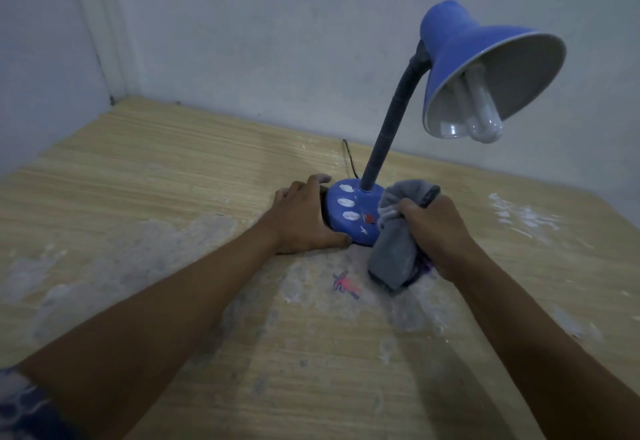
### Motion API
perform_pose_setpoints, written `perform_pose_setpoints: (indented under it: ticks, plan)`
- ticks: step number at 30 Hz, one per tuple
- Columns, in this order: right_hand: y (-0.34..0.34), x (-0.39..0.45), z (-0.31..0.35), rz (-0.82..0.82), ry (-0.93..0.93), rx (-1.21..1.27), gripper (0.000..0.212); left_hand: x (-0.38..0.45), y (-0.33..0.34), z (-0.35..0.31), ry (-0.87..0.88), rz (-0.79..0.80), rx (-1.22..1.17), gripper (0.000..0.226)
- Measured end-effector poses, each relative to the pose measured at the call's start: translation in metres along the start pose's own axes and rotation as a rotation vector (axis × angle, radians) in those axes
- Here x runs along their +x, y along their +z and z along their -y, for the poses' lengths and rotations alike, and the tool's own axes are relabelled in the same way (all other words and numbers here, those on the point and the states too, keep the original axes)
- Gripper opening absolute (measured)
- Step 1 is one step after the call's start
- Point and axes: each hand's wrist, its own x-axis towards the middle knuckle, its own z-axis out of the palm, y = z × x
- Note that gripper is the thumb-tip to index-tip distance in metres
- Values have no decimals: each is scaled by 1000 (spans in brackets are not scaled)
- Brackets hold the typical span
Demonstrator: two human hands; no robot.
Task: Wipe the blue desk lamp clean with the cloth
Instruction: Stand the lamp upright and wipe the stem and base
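A: What are the lamp's construction and location?

B: The blue desk lamp (353,212) stands on a worn wood-grain table (138,169) near the wall. It has a round glossy base, a dark ribbed gooseneck and a flared shade over a looped white bulb (483,110).

A: What are the hand positions?

B: The left hand (304,217) cups the base's left edge, fingers curled around it. The right hand (440,228) is closed on a grey, soft, bunched cloth (394,252) pressed against the base's right side.
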Motion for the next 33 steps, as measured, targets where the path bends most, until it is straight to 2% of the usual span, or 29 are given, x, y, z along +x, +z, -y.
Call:
perform_pose_setpoints:
  ticks: [3,4,6,8,11,13,15,18,19,20,22,26,28,31,33]
  plan:
    - [-10,-4,0,-35,-81,-469,17,1,1,1,-1,4,6,115]
    - [-7,-6,0,-6,-104,-555,16,0,1,1,-2,3,7,115]
    - [5,-14,1,77,-129,-609,14,0,1,0,-4,-4,5,114]
    - [16,-16,-1,60,-164,-670,13,0,0,0,0,-12,7,114]
    - [24,-17,-1,18,-163,-585,17,-1,0,0,9,-11,2,113]
    - [23,-14,-3,12,-70,-449,15,-1,-1,-1,5,-11,2,113]
    - [20,-10,-1,105,30,-188,17,-2,-2,-2,-4,-9,6,114]
    - [6,-9,12,329,139,348,12,-2,-3,-5,-9,-4,13,116]
    - [-1,-9,16,383,150,465,20,-2,-3,-5,-10,-3,20,117]
    - [-10,-11,22,383,139,480,23,-1,-3,-7,-12,-3,25,117]
    - [-31,-14,27,232,121,324,15,-1,-2,-9,-16,-13,37,120]
    - [-65,-17,24,80,100,143,24,3,7,-20,-54,-30,67,131]
    - [-75,-20,27,57,89,94,22,3,14,-30,-67,-32,61,132]
    - [-82,-28,28,100,37,52,34,3,17,-39,-88,26,89,133]
    - [-88,-29,27,84,31,61,23,10,6,-41,-147,25,34,122]
